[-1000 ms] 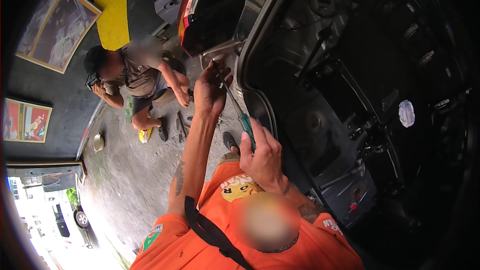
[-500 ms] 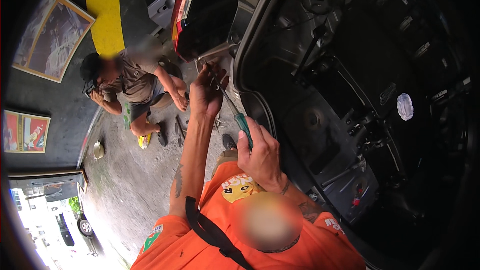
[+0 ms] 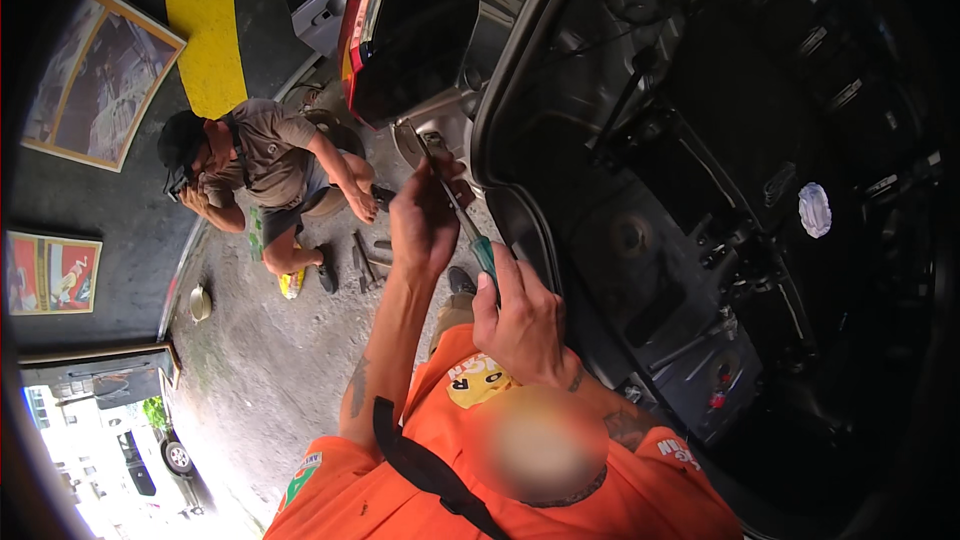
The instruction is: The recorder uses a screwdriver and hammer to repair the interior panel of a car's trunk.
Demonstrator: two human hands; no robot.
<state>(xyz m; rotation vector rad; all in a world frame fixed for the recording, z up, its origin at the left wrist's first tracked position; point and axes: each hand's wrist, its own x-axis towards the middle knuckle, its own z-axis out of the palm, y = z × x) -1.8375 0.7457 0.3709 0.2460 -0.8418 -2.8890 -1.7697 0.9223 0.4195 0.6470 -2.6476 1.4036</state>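
My right hand [image 3: 522, 328] is closed around the green handle of a screwdriver [image 3: 484, 254]. Its thin shaft runs up and left to the grey metal corner [image 3: 440, 140] of a car's rear, just below the red tail lamp [image 3: 362, 25]. My left hand [image 3: 422, 225] is raised on an outstretched arm and its fingers pinch the shaft close to the tip. Both hands sit beside the edge of the open boot [image 3: 520, 230]. My orange shirt [image 3: 420, 440] fills the lower middle.
A person in a brown shirt [image 3: 262, 165] crouches on the concrete floor to the left, with loose tools [image 3: 365, 260] and a yellow object [image 3: 290, 285] beside them. The stripped boot floor [image 3: 650, 270] holds a white cap [image 3: 815, 210]. Framed pictures [image 3: 95, 80] hang on the dark wall.
My hands and the screwdriver have stayed at the car's rear corner, my right hand sliding slightly along the handle. The crouching person has lowered an arm toward the knee.
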